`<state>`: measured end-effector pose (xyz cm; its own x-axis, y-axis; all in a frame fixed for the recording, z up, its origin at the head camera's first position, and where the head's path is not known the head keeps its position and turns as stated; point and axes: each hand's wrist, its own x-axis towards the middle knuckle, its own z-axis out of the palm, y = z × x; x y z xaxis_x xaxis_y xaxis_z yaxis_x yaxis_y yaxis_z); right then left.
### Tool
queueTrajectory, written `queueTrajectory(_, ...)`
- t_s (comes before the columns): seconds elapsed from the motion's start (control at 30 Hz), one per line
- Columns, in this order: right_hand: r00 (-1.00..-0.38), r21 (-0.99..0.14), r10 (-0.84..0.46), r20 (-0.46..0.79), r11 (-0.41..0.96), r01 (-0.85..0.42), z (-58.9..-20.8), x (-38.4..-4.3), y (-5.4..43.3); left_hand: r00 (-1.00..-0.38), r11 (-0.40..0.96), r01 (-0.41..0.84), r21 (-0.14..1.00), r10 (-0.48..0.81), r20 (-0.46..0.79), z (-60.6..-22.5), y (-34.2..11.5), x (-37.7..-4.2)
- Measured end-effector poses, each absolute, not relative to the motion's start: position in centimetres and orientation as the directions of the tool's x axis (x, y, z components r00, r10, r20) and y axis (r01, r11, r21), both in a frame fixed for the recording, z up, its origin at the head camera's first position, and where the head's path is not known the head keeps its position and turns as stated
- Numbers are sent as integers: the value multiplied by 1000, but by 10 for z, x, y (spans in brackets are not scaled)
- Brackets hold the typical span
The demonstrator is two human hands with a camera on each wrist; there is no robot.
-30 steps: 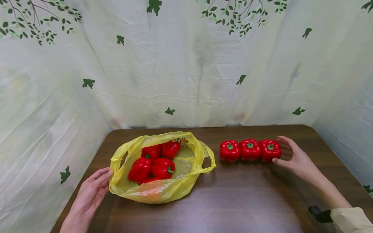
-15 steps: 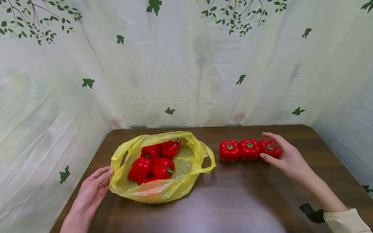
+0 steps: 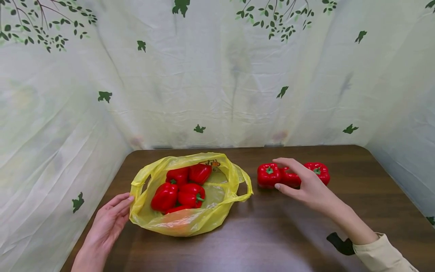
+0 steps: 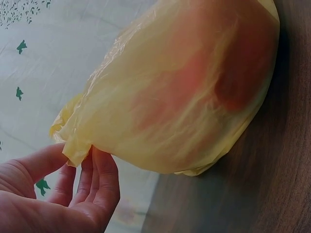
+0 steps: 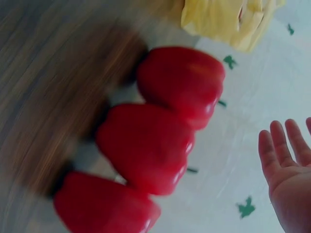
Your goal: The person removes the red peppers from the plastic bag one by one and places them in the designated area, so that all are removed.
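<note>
A yellow plastic bag (image 3: 217, 223) lies spread with its mouth facing up, several red bell peppers (image 3: 191, 195) inside. At its left edge my left hand (image 3: 107, 223) pinches the plastic between thumb and fingers, as the left wrist view (image 4: 80, 189) also shows. On the right, three red bell peppers stand in a row: a left one (image 3: 269, 174), a middle one (image 5: 148, 148) and a right one (image 3: 318, 172). Above the row hovers my right hand (image 3: 307, 187), fingers spread and holding nothing. It partly covers the middle pepper in the head view.
A dark brown wooden table (image 3: 258, 241) bears everything. Behind it hangs a pale curtain (image 3: 217, 94) printed with green leaves. The bag's right handle loop (image 3: 242, 190) reaches toward the row. A black wrist strap (image 3: 340, 244) shows by the beige right sleeve (image 3: 380, 253).
My right hand has moved left, from beside the right-hand pepper to over the middle one. The left hand, the bag and the peppers have stayed in place.
</note>
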<state>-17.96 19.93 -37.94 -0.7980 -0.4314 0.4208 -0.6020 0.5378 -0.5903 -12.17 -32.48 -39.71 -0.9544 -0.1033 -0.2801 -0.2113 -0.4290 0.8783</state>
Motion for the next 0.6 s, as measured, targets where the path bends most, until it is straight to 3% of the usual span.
queueTrajectory(0.6,-706,-670,-573,416,332,-664,-383,-180,134,-964,-454,-193,870,-78,-254,-396,-318,-124)
